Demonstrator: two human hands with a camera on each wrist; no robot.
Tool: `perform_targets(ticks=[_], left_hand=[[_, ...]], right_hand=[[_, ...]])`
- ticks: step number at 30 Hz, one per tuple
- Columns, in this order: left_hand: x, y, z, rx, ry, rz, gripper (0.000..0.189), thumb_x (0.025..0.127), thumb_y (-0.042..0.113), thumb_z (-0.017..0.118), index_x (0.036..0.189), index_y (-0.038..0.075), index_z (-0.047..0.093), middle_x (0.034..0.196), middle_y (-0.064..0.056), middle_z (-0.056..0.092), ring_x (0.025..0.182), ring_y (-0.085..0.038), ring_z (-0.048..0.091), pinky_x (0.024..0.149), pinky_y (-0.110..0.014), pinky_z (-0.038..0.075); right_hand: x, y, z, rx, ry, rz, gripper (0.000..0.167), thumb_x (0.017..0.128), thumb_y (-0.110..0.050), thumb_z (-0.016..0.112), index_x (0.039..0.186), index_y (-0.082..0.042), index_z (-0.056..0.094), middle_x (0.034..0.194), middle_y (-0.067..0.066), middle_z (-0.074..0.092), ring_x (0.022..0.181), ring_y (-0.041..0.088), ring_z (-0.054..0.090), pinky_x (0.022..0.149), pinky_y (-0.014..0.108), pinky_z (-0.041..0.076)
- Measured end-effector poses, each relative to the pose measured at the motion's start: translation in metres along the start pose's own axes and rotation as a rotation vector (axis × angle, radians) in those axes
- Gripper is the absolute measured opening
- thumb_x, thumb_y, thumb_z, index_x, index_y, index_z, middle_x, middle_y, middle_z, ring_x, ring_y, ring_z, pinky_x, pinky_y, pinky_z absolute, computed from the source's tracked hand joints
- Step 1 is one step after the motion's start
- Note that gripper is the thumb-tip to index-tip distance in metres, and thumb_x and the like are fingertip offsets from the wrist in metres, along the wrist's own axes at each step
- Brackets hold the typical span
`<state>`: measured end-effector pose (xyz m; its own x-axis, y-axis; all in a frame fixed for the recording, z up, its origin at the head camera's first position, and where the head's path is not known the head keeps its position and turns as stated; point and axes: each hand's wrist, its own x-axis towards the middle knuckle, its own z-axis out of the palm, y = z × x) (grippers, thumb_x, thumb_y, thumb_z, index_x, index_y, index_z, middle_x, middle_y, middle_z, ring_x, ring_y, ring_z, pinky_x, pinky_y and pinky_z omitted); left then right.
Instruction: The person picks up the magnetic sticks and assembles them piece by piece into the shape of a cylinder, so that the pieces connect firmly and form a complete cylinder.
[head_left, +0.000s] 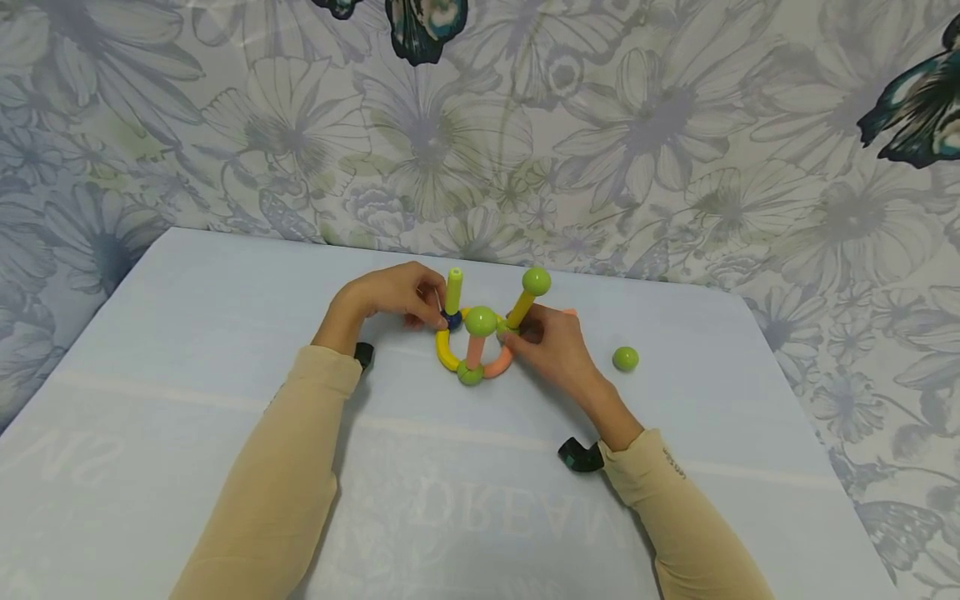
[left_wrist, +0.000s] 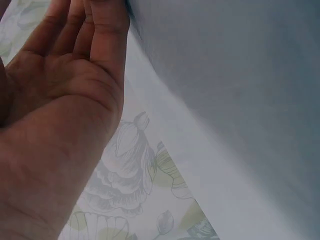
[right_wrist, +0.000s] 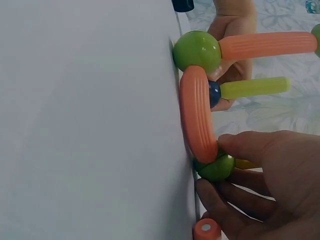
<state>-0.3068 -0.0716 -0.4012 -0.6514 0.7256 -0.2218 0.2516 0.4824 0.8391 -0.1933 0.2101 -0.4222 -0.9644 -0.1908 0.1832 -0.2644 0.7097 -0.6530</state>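
Note:
A ring of curved yellow and orange rods joined by balls stands on the table, with straight rods rising from it. At its left, my left hand (head_left: 393, 293) pinches a dark blue ball (head_left: 453, 320) that carries an upright light green rod (head_left: 454, 290). My right hand (head_left: 555, 346) holds a green ball (right_wrist: 220, 167) on the right side, thumb and fingers about it; a yellow rod (head_left: 521, 310) topped by a green ball (head_left: 536, 281) leans up from there. At the front, an orange rod (head_left: 475, 351) bears another green ball (head_left: 481, 322). The left wrist view shows only the palm and partly cropped fingers.
A loose green ball (head_left: 626, 359) lies on the white table (head_left: 450, 500) right of my right hand. Close to that hand's fingers is the end of an orange rod (right_wrist: 206, 229). A flower-patterned wall (head_left: 480, 125) rises behind the table's far edge.

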Motion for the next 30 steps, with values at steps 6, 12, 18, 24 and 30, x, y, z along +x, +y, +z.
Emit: perform_targets(ticks=[6,12,18,24,30], left_hand=[[0.007,-0.003,0.002,-0.021,0.027,0.039,0.029,0.084,0.015,0.089,0.105,0.006,0.07,0.096,-0.011,0.063,0.071,-0.024,0.057,0.065,-0.031,0.049],[0.008,-0.001,0.003,-0.041,0.011,0.055,0.035,0.085,0.013,0.088,0.117,0.008,0.074,0.101,-0.013,0.066,0.075,-0.024,0.058,0.065,-0.031,0.05],[0.007,-0.001,0.005,-0.049,0.0,0.053,0.036,0.085,0.011,0.088,0.118,0.007,0.074,0.112,-0.013,0.072,0.077,-0.021,0.059,0.067,-0.03,0.051],[0.007,0.0,0.006,-0.054,-0.005,0.054,0.035,0.086,0.01,0.087,0.119,0.006,0.074,0.117,-0.014,0.072,0.078,-0.021,0.059,0.067,-0.03,0.051],[0.008,0.0,0.006,-0.057,-0.005,0.03,0.036,0.087,0.012,0.087,0.12,0.008,0.074,0.119,-0.01,0.072,0.083,-0.023,0.058,0.068,-0.03,0.05]], right_hand=[[0.002,0.001,-0.018,0.003,-0.054,-0.016,0.026,0.093,-0.014,0.079,0.117,-0.006,0.073,0.111,0.011,0.077,0.101,0.025,0.075,0.092,0.041,0.062],[0.004,0.011,-0.039,0.017,0.01,0.008,0.027,0.096,-0.005,0.072,0.123,-0.004,0.072,0.117,0.016,0.075,0.11,0.033,0.072,0.098,0.048,0.059],[0.003,0.029,-0.039,-0.089,0.122,0.082,0.03,0.099,-0.005,0.068,0.128,0.0,0.072,0.126,0.02,0.073,0.117,0.039,0.067,0.098,0.054,0.056],[0.003,0.042,-0.039,-0.14,0.141,0.118,0.023,0.101,-0.01,0.072,0.121,0.001,0.076,0.117,0.021,0.076,0.11,0.038,0.07,0.093,0.052,0.057],[0.005,0.052,-0.037,-0.176,0.146,0.094,0.024,0.098,-0.01,0.075,0.12,0.001,0.076,0.115,0.022,0.074,0.107,0.038,0.069,0.092,0.051,0.056]])
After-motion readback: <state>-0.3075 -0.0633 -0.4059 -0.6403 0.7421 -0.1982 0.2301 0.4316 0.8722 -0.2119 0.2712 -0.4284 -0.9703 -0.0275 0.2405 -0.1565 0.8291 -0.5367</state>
